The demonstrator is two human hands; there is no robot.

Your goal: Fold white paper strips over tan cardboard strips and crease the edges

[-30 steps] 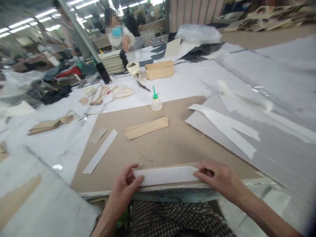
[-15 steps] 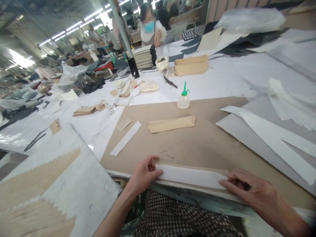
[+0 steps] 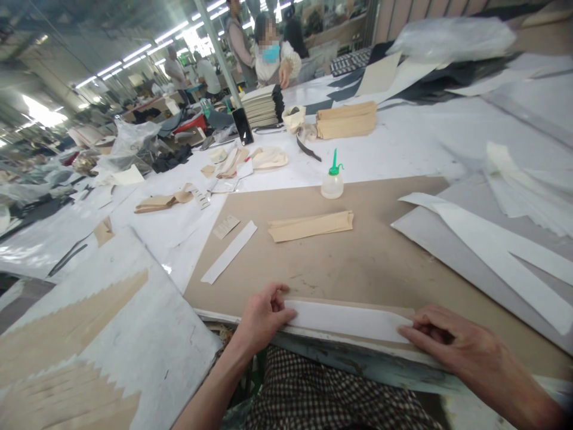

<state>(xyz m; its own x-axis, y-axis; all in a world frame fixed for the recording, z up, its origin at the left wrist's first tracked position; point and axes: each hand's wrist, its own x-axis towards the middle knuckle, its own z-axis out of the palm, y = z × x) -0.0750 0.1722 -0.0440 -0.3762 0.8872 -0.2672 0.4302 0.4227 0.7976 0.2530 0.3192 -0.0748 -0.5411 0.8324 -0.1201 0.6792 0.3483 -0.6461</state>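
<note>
A white strip [image 3: 347,321] lies along the front edge of the brown board [image 3: 322,272], over a tan piece whose rim shows behind it. At its left end, my left hand [image 3: 267,313] has the thumb on the strip and the fingers curled. The right end is between the thumb and bent fingers of my right hand [image 3: 441,334]. Farther back on the board lie folded tan strips [image 3: 311,226], a second white strip [image 3: 230,252] and a small clear template [image 3: 226,227]. Behind them stands a bottle with a green spout [image 3: 332,184].
At left, a pale board [image 3: 174,316] carries several zigzag-edged tan pieces [image 3: 89,316]. Grey sheets with long white strips [image 3: 492,245] cover the right. Toward the back are a phone [image 3: 242,126] against a pole, a tan stack [image 3: 347,120] and a masked person [image 3: 273,57].
Both hands and the white strip keep nearly the same place. The view has shifted very slightly, and people in the background have moved a little.
</note>
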